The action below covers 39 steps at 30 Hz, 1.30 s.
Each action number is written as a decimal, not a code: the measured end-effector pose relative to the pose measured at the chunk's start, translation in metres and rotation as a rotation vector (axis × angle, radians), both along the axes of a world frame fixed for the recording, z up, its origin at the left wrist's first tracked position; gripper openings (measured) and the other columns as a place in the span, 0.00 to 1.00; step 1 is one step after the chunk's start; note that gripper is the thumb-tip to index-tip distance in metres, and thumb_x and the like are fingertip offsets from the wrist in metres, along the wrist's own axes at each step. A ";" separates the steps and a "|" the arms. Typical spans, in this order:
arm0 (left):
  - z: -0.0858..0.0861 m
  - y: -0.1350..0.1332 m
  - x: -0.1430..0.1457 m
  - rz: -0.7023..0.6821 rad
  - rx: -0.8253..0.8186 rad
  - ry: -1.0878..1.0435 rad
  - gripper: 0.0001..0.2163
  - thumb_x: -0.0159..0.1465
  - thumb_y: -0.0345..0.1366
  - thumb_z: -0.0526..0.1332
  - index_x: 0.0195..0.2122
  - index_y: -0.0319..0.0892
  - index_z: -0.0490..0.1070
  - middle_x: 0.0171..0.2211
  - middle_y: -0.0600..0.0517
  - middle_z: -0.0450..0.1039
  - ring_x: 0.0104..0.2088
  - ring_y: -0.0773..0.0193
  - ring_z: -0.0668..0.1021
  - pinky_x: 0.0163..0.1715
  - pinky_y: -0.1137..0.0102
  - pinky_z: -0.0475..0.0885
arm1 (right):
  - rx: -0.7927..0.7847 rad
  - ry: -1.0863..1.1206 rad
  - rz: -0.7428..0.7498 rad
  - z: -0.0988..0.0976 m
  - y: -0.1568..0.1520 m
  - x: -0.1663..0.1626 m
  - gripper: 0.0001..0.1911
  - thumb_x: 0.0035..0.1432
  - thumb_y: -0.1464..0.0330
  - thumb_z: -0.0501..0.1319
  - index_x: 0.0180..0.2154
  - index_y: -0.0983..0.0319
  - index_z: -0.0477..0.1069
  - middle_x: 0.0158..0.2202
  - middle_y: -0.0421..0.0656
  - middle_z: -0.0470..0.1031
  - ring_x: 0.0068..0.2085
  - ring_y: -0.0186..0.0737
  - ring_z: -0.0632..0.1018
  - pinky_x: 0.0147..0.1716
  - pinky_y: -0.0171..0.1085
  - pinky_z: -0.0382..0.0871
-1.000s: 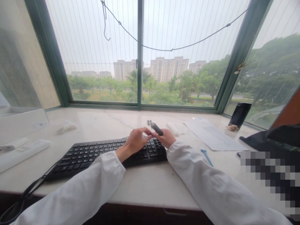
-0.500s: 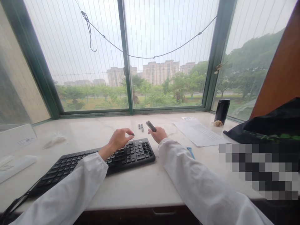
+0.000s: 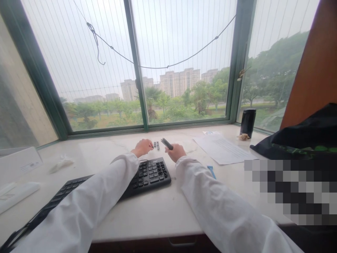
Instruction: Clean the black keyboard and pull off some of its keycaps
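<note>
Beyond the keyboard, my left hand [image 3: 142,148] is closed in a pinch on a small dark keycap [image 3: 152,147], right beside a little group of loose keycaps [image 3: 157,145] on the white countertop. My right hand [image 3: 176,152] is wrapped round a short dark brush-like tool [image 3: 166,143], its split tip pointing up and left, just right of that group. The black keyboard [image 3: 155,173] lies slanted below both hands. Several keys at its right end look different from the rest, as if their caps are off. My left sleeve covers the keyboard's middle.
A printed paper sheet [image 3: 222,149], a blue strip [image 3: 211,172] and a black can-like cylinder [image 3: 248,123] are on the right, near a black bag [image 3: 305,137]. Crumpled clear plastic [image 3: 61,163] and a white box [image 3: 19,163] are on the left. The window stands behind.
My left hand has moved away from me, from over the keyboard to the loose keycaps, with the small keycap in its fingers. My right hand keeps its hold, almost in place. The view has shifted slightly.
</note>
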<state>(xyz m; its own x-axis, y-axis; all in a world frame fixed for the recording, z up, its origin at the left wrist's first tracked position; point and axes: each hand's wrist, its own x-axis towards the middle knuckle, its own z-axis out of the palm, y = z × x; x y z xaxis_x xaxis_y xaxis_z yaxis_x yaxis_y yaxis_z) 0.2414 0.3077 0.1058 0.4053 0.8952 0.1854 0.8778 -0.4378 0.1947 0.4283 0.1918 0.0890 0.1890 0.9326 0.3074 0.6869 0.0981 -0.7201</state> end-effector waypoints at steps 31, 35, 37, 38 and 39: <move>0.001 0.003 0.018 0.086 0.146 -0.005 0.11 0.57 0.39 0.64 0.40 0.45 0.79 0.39 0.46 0.79 0.41 0.54 0.78 0.40 0.67 0.70 | 0.007 0.028 0.012 0.001 0.001 0.002 0.12 0.55 0.62 0.57 0.28 0.58 0.79 0.30 0.43 0.79 0.34 0.39 0.77 0.35 0.34 0.65; 0.018 -0.021 0.017 0.028 0.207 -0.032 0.10 0.60 0.42 0.62 0.39 0.48 0.79 0.39 0.50 0.79 0.42 0.57 0.77 0.41 0.68 0.69 | 0.052 0.106 0.002 0.003 0.001 0.002 0.17 0.57 0.59 0.55 0.27 0.59 0.78 0.30 0.43 0.79 0.34 0.40 0.77 0.37 0.35 0.64; 0.024 -0.041 0.017 -0.027 0.231 -0.041 0.10 0.61 0.45 0.61 0.38 0.50 0.79 0.38 0.53 0.79 0.40 0.59 0.78 0.39 0.69 0.68 | 0.086 0.143 -0.020 0.005 0.000 0.002 0.20 0.58 0.57 0.54 0.24 0.59 0.77 0.29 0.43 0.79 0.33 0.40 0.76 0.36 0.36 0.64; 0.026 -0.052 0.016 -0.069 0.243 -0.046 0.10 0.61 0.46 0.60 0.37 0.51 0.79 0.38 0.54 0.79 0.39 0.59 0.78 0.39 0.70 0.68 | 0.103 0.158 -0.035 0.006 0.000 0.002 0.21 0.58 0.56 0.54 0.23 0.59 0.76 0.28 0.43 0.78 0.32 0.40 0.76 0.36 0.36 0.64; 0.027 -0.063 0.015 -0.138 0.266 -0.057 0.11 0.62 0.46 0.59 0.37 0.50 0.79 0.37 0.54 0.80 0.37 0.60 0.78 0.37 0.69 0.68 | 0.120 0.172 -0.053 0.007 0.000 0.002 0.22 0.58 0.55 0.53 0.21 0.60 0.75 0.27 0.43 0.78 0.31 0.40 0.76 0.35 0.36 0.63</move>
<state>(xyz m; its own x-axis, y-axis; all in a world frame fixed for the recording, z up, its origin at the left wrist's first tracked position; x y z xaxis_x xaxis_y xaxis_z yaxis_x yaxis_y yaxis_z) 0.2562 0.2445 0.1332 0.5020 0.7494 0.4317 0.7972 -0.5945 0.1051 0.4307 0.1915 0.0958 0.2961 0.8785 0.3750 0.5615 0.1575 -0.8124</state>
